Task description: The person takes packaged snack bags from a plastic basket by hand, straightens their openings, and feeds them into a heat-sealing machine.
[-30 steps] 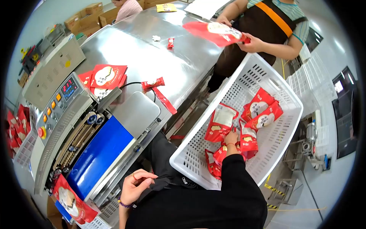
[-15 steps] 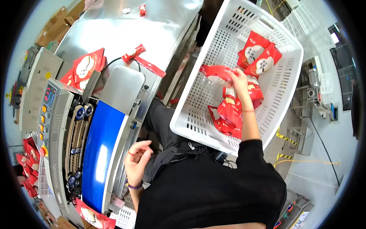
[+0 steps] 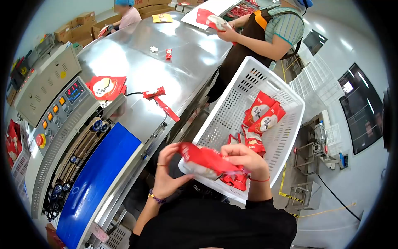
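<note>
In front of my chest, a red-and-white printed pouch (image 3: 203, 162) is stretched between my hands, partly blurred. My left hand (image 3: 166, 178) grips its left end, the thumb below and the fingertips hidden behind it. At the other end, my right hand (image 3: 245, 159) pinches the edge of the pouch. Both hands are over the near side of a white perforated plastic basket (image 3: 292, 124). Inside the basket lie several more red pouches (image 3: 267, 118), some partly hidden by my right hand.
A band sealing machine (image 3: 66, 124) with a blue belt (image 3: 99, 174) stands on my left. The metal table (image 3: 137, 74) bears red pouches (image 3: 104, 88), a small red packet (image 3: 168, 53) and red strips (image 3: 166, 108). Beyond the basket, a co-worker (image 3: 265, 33) holds another pouch.
My right hand has lifted a pouch out of the basket towards me. My left hand has come up from beside the machine and taken its other end. The view has tilted up, showing co-workers.
</note>
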`<state>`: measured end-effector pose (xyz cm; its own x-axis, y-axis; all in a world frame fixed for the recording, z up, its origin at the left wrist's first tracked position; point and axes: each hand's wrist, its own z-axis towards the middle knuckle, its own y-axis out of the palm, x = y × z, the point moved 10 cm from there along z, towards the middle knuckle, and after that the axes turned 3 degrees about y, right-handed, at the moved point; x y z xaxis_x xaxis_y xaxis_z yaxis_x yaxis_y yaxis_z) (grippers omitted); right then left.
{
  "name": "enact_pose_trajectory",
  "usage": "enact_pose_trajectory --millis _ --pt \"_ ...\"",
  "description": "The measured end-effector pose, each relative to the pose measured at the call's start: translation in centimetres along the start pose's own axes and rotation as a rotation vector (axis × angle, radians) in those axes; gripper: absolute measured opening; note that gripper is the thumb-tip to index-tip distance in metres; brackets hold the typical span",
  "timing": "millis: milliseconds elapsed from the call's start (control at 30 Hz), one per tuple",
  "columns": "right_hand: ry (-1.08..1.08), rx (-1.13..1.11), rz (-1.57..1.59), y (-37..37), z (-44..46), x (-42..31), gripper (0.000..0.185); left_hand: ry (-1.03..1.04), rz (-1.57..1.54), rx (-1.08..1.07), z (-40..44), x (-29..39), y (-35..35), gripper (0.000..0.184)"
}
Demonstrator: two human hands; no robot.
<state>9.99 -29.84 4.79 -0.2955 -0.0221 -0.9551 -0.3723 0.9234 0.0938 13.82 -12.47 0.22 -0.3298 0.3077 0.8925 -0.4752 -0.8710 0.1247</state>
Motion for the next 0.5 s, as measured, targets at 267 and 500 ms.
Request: enact_pose_trajectory --millis 267,500 --pt "-0.042 -0.177 -0.138 7.1 3.7 -3.3 0.04 0.056 0.017 0.134 -5.4 4.2 -6.1 0.046" --pt "-0.422 -0.408 -0.098 13.2 9.1 -2.0 0.074 0.05 0.085 0.459 -8.7 6.7 -10.1 0.036"
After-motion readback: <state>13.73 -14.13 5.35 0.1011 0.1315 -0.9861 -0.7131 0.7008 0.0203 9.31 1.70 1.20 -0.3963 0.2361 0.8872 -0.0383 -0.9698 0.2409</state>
